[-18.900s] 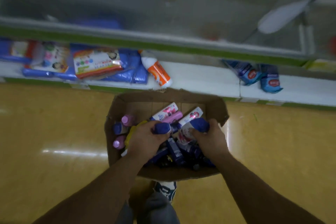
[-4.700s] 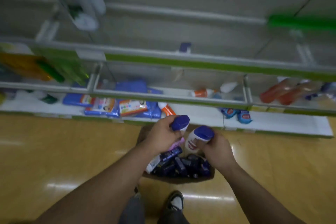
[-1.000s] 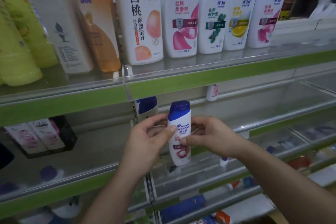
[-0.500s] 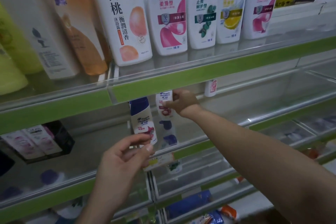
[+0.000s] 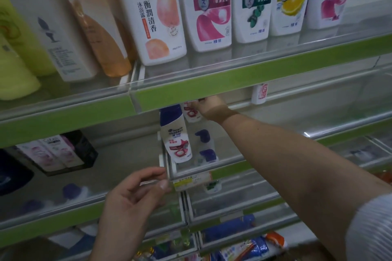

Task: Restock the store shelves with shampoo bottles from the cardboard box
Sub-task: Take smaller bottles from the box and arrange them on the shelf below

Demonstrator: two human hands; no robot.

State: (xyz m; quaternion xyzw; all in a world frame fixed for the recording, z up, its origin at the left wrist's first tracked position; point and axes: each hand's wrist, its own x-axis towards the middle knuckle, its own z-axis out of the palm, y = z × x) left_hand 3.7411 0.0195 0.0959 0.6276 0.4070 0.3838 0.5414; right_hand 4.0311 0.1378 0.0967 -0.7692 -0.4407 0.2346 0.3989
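Placement is the step in hand: the right hand (image 5: 209,108) reaches deep into the middle shelf (image 5: 231,168), fingers wrapped round a small shampoo bottle (image 5: 192,113) whose top is hidden behind the green edge of the upper shelf (image 5: 212,82). Whether the bottle's base already touches the shelf cannot be told, since the reflective surface confuses the view. Just in front of it and slightly to the left, a front bottle (image 5: 176,135) with a blue cap stands upright near the rail. The left hand (image 5: 131,201) hovers at that rail with loosely curled fingers and holds nothing, its thumb tip just beside the yellow price tag (image 5: 192,181). The cardboard box is out of view, presumably on the floor below. The next move probably calls for setting the held bottle down upright behind the front one, letting go without knocking either over, and drawing the arm back under the upper shelf before bending down to the box for more stock.
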